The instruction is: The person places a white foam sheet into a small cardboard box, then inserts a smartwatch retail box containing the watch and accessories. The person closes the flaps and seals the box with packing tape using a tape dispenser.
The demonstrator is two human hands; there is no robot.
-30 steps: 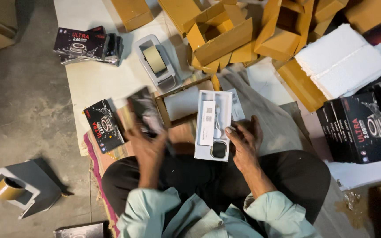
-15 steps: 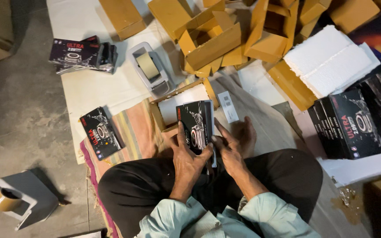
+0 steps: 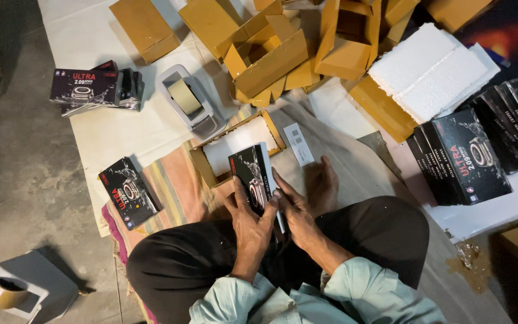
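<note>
Both hands have come together on the black printed box (image 3: 258, 185), which a second ago was only in the left hand (image 3: 250, 225) while the right hand (image 3: 298, 217) held a white tray insert out to the right. That white insert is now mostly gone from sight: only a thin pale edge shows along the box's right side, so it seems to have gone into the sleeve, though the view is too tight to be sure. The left hand clasps the box's near end from the left, fingers curled around it; the right hand presses its fingertips against the box's right edge. The box sits over the person's lap, just near of the open brown carton (image 3: 239, 147) (white-lined inside). A second black box (image 3: 128, 193) lies to the left, a tape dispenser (image 3: 188, 102) farther off.
</note>
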